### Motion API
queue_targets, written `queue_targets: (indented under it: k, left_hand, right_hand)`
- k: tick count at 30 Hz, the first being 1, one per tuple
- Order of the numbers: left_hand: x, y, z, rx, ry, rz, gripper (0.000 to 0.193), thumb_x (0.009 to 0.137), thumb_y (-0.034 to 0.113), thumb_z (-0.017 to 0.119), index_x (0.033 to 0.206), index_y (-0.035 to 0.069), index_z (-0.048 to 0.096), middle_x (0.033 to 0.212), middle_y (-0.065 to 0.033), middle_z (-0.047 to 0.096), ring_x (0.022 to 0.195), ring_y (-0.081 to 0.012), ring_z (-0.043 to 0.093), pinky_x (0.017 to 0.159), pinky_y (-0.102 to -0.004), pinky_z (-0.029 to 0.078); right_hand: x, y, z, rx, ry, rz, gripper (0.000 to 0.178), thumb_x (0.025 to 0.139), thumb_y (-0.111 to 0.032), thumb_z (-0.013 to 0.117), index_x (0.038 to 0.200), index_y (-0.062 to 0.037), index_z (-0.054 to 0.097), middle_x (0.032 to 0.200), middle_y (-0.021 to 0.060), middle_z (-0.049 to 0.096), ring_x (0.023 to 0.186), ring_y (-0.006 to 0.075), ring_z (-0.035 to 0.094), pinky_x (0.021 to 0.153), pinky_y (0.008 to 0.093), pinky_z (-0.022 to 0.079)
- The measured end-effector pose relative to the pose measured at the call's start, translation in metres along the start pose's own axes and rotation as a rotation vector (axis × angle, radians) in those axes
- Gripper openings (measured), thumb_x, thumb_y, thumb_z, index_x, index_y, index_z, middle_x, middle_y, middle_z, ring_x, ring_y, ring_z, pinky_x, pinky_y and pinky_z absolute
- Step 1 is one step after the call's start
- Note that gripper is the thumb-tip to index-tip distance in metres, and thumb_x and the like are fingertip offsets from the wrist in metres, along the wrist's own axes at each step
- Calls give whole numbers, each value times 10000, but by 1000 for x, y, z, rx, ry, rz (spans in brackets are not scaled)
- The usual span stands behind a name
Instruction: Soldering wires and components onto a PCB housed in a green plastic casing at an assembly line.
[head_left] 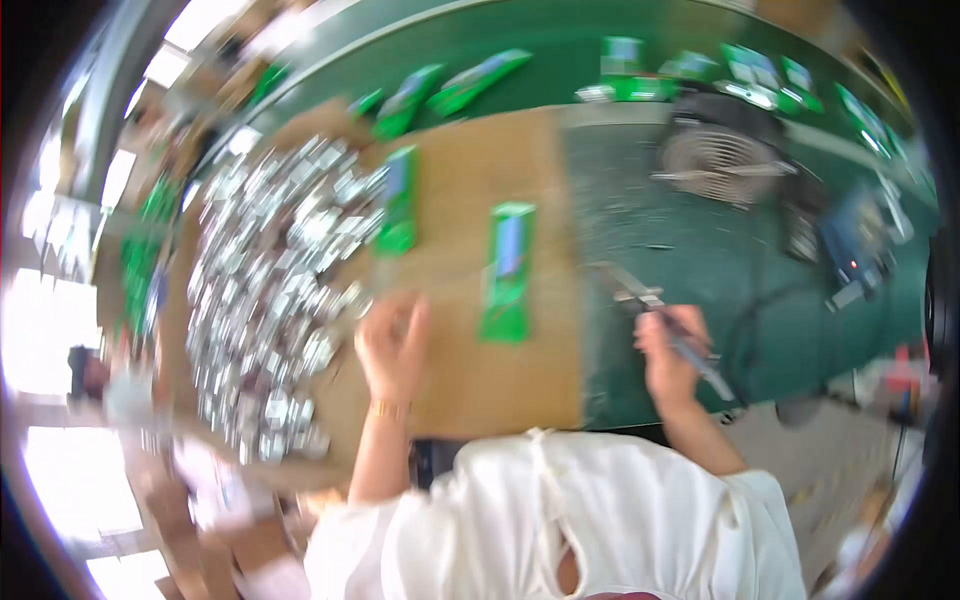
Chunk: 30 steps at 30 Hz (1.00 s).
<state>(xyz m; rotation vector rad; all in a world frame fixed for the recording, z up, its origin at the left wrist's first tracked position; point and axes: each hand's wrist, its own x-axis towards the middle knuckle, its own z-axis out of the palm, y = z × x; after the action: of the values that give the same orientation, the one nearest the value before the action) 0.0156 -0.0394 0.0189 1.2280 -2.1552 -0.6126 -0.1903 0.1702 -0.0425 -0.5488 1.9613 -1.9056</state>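
My left hand (390, 350) is at the right edge of a heap of small shiny metal pieces (270, 290), thumb held apart from the loosely curled fingers. Motion blurs its fingertips, and I see nothing clearly held in them. My right hand (672, 350) is closed around what looks like a soldering iron (690, 352), its thin metal tip pointing up and left over the green mat. Between my hands, a green strip-shaped piece with a blue part on it (508, 270) lies lengthwise on the brown board (545, 390). A similar green piece (397, 205) lies beside the heap.
A round-grilled fan (722, 160) stands at the back right on the green mat (640, 215). Right of it are a blue box with a small red light (857, 245) and dark cables. Several green pieces (480, 82) line the far edge. People sit at the left.
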Motion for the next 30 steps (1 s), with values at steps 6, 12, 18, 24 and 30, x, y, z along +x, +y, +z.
queue_targets:
  k: [6,12,18,24,30]
  left_hand:
    - [68,-85,-57,459,807,-475,518,757,432,630,1189,157,548,1367,-167,341,1241,-346,328,954,-545,258]
    - [12,-58,-19,487,288,-86,344,714,315,669,1003,130,648,1163,-98,534,1099,-278,476,897,-411,359]
    - [-32,-41,-23,328,404,282,265,667,134,711,907,116,601,1063,-87,526,983,-273,496,852,-391,355]
    - [-30,-48,-23,299,299,161,370,659,123,710,977,98,523,883,-57,542,877,-261,503,774,-381,369]
    - [6,-44,-10,464,255,100,368,663,161,707,993,111,552,841,-38,594,837,-235,536,760,-380,376]
  right_hand:
    - [0,-6,7,-12,9,-101,165,839,-137,621,881,3,544,678,48,569,557,72,507,517,197,411]
    - [-1,2,7,-27,19,-122,171,846,-151,622,882,-1,547,690,41,573,569,63,508,518,189,404]
    - [-2,-2,6,-12,70,-106,156,843,-152,620,875,-16,551,679,27,568,563,60,500,518,186,384]
    - [-1,2,8,7,22,-107,202,839,-169,637,905,1,550,694,39,578,569,64,517,523,181,417]
    - [-3,-2,8,-47,45,-119,189,840,-159,632,899,-1,548,683,39,571,562,69,518,518,182,418]
